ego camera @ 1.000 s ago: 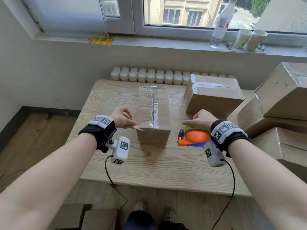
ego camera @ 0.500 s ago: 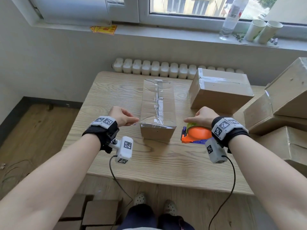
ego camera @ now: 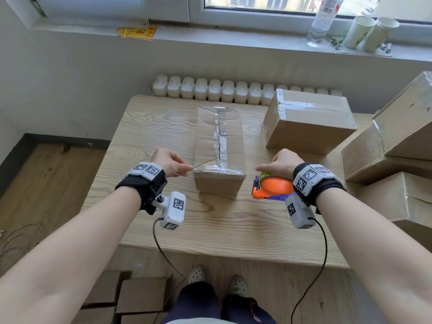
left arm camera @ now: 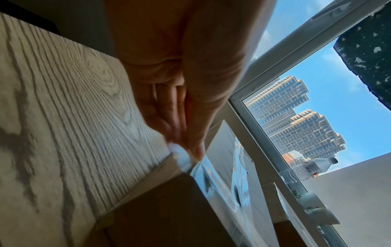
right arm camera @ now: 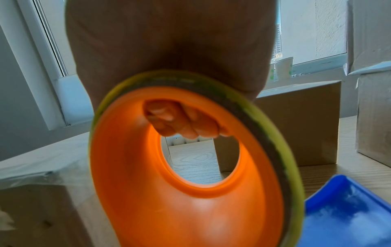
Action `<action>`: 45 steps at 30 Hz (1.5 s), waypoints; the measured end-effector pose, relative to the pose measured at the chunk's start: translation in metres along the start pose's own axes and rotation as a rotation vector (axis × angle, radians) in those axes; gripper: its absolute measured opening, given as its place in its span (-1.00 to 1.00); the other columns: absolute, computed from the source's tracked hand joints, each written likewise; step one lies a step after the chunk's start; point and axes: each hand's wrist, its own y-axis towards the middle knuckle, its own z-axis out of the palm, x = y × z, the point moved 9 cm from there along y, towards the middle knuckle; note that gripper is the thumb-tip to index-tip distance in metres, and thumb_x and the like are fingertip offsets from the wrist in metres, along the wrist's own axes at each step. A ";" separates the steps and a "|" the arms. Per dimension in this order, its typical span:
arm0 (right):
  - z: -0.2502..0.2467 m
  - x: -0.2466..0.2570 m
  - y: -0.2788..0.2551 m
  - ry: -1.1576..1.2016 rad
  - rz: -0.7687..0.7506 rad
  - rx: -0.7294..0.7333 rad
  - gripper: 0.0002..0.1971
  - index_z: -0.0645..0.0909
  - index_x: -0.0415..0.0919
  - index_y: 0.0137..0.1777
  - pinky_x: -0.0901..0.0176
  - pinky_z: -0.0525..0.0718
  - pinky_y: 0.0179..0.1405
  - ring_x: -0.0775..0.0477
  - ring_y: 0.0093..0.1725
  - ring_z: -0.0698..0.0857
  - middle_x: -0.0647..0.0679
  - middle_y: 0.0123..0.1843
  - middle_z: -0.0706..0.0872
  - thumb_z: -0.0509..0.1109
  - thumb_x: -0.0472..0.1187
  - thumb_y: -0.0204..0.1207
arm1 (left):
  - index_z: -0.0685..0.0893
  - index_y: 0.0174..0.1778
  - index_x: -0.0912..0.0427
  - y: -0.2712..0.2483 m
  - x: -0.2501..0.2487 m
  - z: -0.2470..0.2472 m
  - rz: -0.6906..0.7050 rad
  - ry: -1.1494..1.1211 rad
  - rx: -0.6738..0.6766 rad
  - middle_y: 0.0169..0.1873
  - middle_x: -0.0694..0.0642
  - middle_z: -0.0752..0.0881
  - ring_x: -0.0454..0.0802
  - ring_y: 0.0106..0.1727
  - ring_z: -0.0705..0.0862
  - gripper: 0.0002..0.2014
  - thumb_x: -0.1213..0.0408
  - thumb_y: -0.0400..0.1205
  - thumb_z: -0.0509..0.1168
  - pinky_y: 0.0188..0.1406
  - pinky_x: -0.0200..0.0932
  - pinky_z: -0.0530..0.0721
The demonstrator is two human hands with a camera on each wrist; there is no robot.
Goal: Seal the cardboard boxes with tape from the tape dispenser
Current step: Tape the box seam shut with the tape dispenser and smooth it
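Now the wooden table carries the narrow cardboard box in the middle, clear tape already along its top seam. Compared with a second ago, the tape end is pulled flatter over the near edge, so this seam seems almost sealed. The left hand pinches that tape end at the box's near left corner. The right hand stays curled through the orange tape dispenser, just beside the box.

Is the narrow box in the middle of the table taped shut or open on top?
Shut. The narrow box has its flaps closed flat, with clear tape running along the top seam.
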 end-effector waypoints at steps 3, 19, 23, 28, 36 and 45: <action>0.003 0.002 0.000 0.000 -0.003 -0.015 -0.50 0.53 -0.22 -0.39 0.17 0.43 -0.48 -0.06 -0.40 0.57 -0.09 -0.39 0.61 0.51 0.25 0.30 | 0.72 -0.38 0.25 0.004 0.000 -0.001 0.000 0.080 0.008 -0.41 0.17 0.76 0.00 -0.33 0.70 -0.79 0.26 0.30 0.63 -0.28 -0.20 0.71; 0.002 -0.004 -0.007 0.045 -0.026 -0.034 -0.48 0.57 -0.22 -0.35 0.19 0.43 -0.49 -0.05 -0.40 0.59 -0.07 -0.40 0.62 0.47 0.30 0.32 | 0.57 0.27 0.18 -0.050 -0.081 0.057 0.654 0.690 -0.005 0.23 0.08 0.61 -0.01 0.24 0.58 -0.73 0.20 0.70 0.16 0.21 -0.18 0.51; 0.000 -0.007 -0.008 0.073 -0.023 -0.028 -0.49 0.53 -0.22 -0.41 0.18 0.37 -0.52 -0.02 -0.44 0.53 -0.05 -0.44 0.57 0.46 0.27 0.34 | 0.49 0.42 0.21 -0.070 -0.090 0.119 0.826 0.730 0.137 0.42 0.09 0.52 0.00 0.45 0.46 -0.63 0.19 0.71 0.13 0.47 -0.13 0.36; -0.003 -0.012 -0.009 0.175 -0.024 -0.011 -0.60 0.41 -0.17 -0.47 0.16 0.32 -0.49 -0.06 -0.45 0.46 -0.03 -0.46 0.47 0.40 0.06 0.42 | 0.04 0.64 0.19 -0.069 -0.071 0.160 0.801 0.872 0.261 0.65 0.05 0.06 -0.11 0.66 -0.03 -0.39 0.05 0.73 0.05 0.63 -0.15 -0.13; 0.009 -0.045 -0.008 0.162 0.022 0.067 -0.63 0.51 -0.19 -0.36 0.17 0.36 -0.48 -0.11 -0.29 0.56 -0.09 -0.31 0.59 0.41 0.10 0.44 | -0.26 0.64 0.07 -0.063 -0.051 0.164 0.932 1.116 0.252 0.62 -0.07 -0.27 -0.21 0.61 -0.29 -0.21 -0.27 0.54 -0.32 0.53 -0.28 -0.40; 0.002 -0.106 -0.020 0.103 0.134 -0.026 -0.33 0.36 -0.17 -0.54 0.12 0.36 -0.46 -0.09 -0.45 0.46 -0.07 -0.52 0.47 0.41 0.47 0.22 | -0.33 0.60 0.03 -0.054 -0.049 0.163 0.982 1.120 0.265 0.59 -0.12 -0.29 -0.20 0.62 -0.27 -0.24 -0.26 0.55 -0.27 0.53 -0.30 -0.41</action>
